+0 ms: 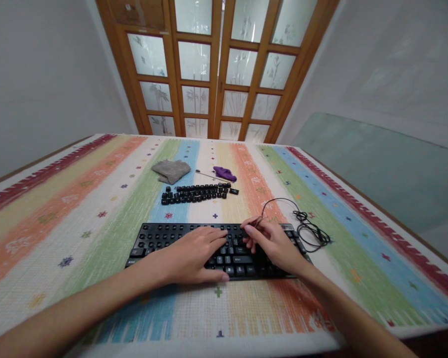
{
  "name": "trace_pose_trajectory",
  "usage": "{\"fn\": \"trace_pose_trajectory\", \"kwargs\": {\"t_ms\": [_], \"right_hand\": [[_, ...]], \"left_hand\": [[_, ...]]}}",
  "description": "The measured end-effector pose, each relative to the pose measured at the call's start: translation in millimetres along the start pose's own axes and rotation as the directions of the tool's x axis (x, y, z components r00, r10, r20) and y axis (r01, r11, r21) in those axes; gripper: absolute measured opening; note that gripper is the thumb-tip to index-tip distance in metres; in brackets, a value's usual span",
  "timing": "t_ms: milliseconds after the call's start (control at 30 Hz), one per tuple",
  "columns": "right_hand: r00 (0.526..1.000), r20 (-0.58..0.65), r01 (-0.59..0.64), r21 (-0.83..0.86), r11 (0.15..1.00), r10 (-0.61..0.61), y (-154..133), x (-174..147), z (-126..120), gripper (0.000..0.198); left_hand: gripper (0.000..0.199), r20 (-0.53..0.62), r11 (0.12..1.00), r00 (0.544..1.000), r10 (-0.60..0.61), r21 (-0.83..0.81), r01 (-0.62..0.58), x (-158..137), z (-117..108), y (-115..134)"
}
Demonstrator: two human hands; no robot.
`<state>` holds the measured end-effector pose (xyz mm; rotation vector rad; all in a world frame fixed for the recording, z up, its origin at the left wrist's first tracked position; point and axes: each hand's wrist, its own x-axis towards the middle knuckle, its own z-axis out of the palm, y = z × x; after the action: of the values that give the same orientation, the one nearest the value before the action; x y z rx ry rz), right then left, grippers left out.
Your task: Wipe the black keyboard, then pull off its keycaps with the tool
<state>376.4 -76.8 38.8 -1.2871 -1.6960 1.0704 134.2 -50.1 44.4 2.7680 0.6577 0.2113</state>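
Okay, from my end: cloth-covered desk (pixel 114 268), stripes in red, yellow, orange, green, blue and white running front to back. Wooden glazed doors (pixel 215 72) beyond it, pale walls (pixel 48 84) both sides, grey-green panel (pixel 377 164) along the right. Black keyboard (pixel 241 259) sits near the front edge, bare key sockets showing in its upper rows. Left hand (pixel 197 252) lies spread across its middle. Right hand (pixel 273 243) has thumb and fingers drawn in over the right half; I can't tell if anything's pinched. Loose keycaps (pixel 194 194) behind, then grey cloth (pixel 170 171) and purple cloth (pixel 224 173). Cable (pixel 314 233) coils at right.
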Motion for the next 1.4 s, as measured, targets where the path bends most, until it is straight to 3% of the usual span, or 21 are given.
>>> {"fn": "trace_pose_trajectory", "kwargs": {"t_ms": [100,200,300,367,433,500,567,733,867,1000,1100,1267,1400], "right_hand": [[0.983,0.060,0.183,-0.254,0.950,-0.174,-11.5,-1.0,9.1,0.028],[0.928,0.172,0.372,-0.452,0.811,-0.330,-21.6,0.1,17.0,0.025],[0.934,0.184,0.358,-0.496,0.791,-0.307,-23.9,9.9,16.6,0.025],[0.971,0.101,0.238,-0.463,0.854,-0.216,-20.3,21.1,11.9,0.026],[0.996,0.059,0.076,-0.328,0.942,-0.060,-13.9,32.6,5.9,0.029],[0.996,0.050,-0.066,-0.167,0.984,0.075,-7.5,40.9,0.5,0.032],[0.991,0.043,-0.124,-0.045,0.991,0.126,-3.4,44.3,-3.9,0.037],[1.000,0.001,-0.026,0.133,0.991,0.026,-5.2,37.8,-13.6,0.049],[0.999,-0.018,0.047,0.210,0.977,-0.044,-9.2,28.0,-17.6,0.050],[0.995,-0.014,0.097,0.225,0.969,-0.096,-9.7,20.5,-19.7,0.046],[0.989,-0.043,0.145,0.190,0.971,-0.139,-9.1,18.7,-23.6,0.041],[0.969,-0.185,0.184,0.110,0.977,-0.162,-8.1,19.0,-31.8,0.039],[0.958,-0.227,0.187,0.039,0.982,-0.173,-7.5,18.1,-33.2,0.038]], "left_hand": [[0.073,-0.022,1.000,1.000,0.013,-0.007,-0.013,-0.6,1.5,-2.3],[0.071,-0.066,0.999,0.997,0.029,-0.027,-0.031,-1.3,4.4,-4.0],[0.071,-0.065,0.999,0.997,0.027,-0.029,-0.029,-1.8,5.6,-3.7],[0.071,-0.048,1.000,0.999,0.017,-0.018,-0.017,-1.7,4.2,-2.3],[0.070,-0.026,1.000,1.000,-0.002,-0.002,0.002,-1.2,1.1,-0.4],[0.067,0.003,1.000,1.000,-0.024,-0.002,0.024,0.0,-3.4,1.4],[0.059,0.026,0.998,0.999,-0.047,-0.041,0.048,2.2,-8.7,2.3],[0.044,-0.094,0.940,0.976,-0.194,-0.304,0.158,15.3,-16.9,-1.7],[0.053,-0.115,0.757,0.948,-0.298,-0.633,0.161,33.2,-13.2,-7.7],[0.049,-0.091,0.646,0.955,-0.283,-0.754,0.119,49.9,-10.4,-11.7],[0.048,-0.087,0.705,0.957,-0.275,-0.696,0.139,57.2,-14.3,-15.7],[0.030,-0.061,0.925,0.972,-0.228,-0.324,0.197,57.2,-21.8,-27.6],[0.023,-0.044,0.976,0.989,-0.140,-0.172,0.130,53.6,-17.4,-34.2]]}}
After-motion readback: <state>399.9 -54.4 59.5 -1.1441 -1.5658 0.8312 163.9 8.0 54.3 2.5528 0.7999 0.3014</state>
